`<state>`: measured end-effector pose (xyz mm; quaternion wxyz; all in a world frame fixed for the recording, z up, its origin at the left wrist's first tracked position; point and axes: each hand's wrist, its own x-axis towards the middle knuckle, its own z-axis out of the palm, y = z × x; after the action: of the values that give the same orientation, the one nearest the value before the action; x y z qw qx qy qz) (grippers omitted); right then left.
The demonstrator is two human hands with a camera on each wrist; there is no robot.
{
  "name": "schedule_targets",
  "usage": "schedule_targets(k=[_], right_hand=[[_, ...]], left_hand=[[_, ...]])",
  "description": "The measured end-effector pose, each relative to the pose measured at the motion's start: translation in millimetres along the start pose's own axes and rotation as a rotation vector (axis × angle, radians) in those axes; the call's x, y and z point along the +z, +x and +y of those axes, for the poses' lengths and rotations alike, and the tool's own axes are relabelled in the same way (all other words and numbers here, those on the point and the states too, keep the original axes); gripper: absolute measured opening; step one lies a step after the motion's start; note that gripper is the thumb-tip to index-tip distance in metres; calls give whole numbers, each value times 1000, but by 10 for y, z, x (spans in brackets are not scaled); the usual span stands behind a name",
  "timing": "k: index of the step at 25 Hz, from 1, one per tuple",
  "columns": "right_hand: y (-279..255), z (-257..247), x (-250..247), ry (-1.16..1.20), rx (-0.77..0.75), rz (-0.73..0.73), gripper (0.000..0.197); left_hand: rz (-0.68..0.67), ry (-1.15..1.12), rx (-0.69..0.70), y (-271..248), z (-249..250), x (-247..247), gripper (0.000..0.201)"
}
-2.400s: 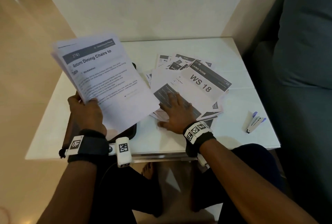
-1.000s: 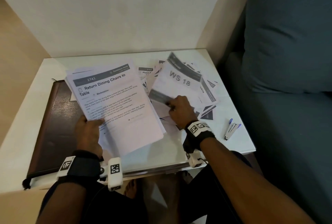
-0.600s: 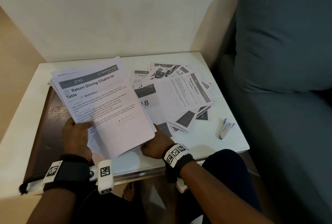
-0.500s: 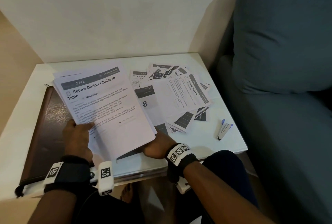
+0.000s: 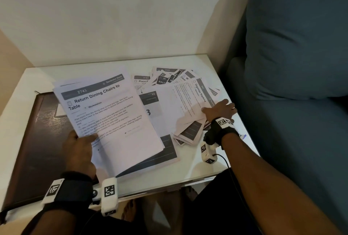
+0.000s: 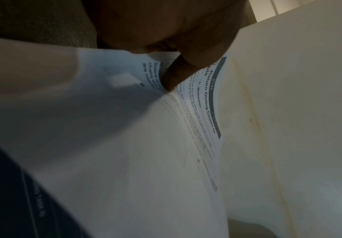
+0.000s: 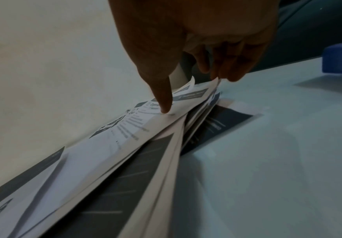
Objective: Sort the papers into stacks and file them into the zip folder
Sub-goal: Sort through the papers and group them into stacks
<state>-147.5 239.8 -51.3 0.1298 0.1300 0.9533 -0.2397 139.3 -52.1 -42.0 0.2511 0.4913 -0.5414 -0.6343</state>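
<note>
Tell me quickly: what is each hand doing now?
Left hand: grips the sorted stack.
Right hand: pinches the Organize Napkins sheet.

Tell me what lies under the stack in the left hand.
Under the held stack: the brown zip folder and a "18" sheet, both partly covered.

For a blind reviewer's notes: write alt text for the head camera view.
A seated person's left hand grips a stack of printed sheets titled "Return Dining Chairs to Table" above a dark brown folder, while the right hand lifts the edge of an "Organize Napkins" sheet from scattered papers on a white table beside a blue sofa.
</note>
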Motion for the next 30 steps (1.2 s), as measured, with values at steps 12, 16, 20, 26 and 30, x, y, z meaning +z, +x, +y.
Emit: schedule_targets(k=[12,16,20,26,30], right_hand=[[-1,112,-86,243,-200,151,17],[-30,110,-160,319,-288,342,12],[-66,-33,-322,706,-347,393,19],[6,-196,-536,1135,-70,442,23],[-95,-265,-367,1083,-192,347,20]], left_hand=[[-13,-7,43,-13,84,-111,38],[-9,7,51,-83,154,-126,36],[-17,21,41,-77,172,-120,37],[-15,31,62,-76,193,-173,35],[-33,15,72,-18,181,-209,34]])
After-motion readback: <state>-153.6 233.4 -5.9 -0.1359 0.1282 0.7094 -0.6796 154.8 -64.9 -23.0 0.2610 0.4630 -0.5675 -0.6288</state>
